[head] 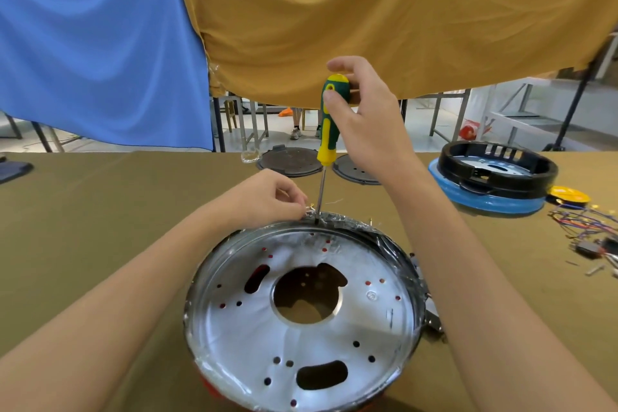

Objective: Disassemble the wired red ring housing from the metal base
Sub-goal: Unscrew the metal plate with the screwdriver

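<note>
A round shiny metal base with several holes lies upside down on the table in front of me. A strip of the red ring housing shows under its near left edge. My right hand grips the top of a green and yellow screwdriver, held upright with its tip on the far rim of the base. My left hand pinches something small at that rim, right beside the screwdriver's shaft; what it pinches is too small to tell.
A black ring on a blue housing stands at the right. Loose coloured wires and small parts lie at the far right. Two dark round plates sit at the back. Blue and mustard cloths hang behind the table.
</note>
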A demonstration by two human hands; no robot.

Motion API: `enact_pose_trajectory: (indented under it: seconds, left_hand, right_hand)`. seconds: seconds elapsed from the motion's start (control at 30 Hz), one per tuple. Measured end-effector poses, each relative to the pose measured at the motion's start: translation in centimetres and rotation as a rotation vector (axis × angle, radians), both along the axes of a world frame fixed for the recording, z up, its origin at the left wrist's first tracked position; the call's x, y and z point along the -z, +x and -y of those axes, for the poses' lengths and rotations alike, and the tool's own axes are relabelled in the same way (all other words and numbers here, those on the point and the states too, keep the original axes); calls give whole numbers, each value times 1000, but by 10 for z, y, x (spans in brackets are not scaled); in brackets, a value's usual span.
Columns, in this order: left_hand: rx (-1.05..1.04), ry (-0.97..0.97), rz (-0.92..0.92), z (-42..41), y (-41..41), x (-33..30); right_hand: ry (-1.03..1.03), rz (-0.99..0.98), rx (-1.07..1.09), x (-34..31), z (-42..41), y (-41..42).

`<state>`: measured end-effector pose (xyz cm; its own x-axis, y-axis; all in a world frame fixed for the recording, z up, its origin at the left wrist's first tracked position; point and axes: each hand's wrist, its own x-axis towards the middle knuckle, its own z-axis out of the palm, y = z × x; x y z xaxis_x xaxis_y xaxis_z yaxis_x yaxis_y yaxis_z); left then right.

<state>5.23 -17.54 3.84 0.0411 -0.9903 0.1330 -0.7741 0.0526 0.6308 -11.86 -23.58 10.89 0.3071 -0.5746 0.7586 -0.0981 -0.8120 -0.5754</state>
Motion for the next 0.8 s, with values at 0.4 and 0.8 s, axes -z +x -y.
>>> enact_pose_trajectory:
  seconds: [0.4,0.8]
  left_hand:
    - [-333,-23,109,-88,80,59]
    - [-409,-167,-58,-97,89,48]
  right_hand:
    - [42,30,-40,2,-6,4]
    - [185,100,44,4,-24,-9]
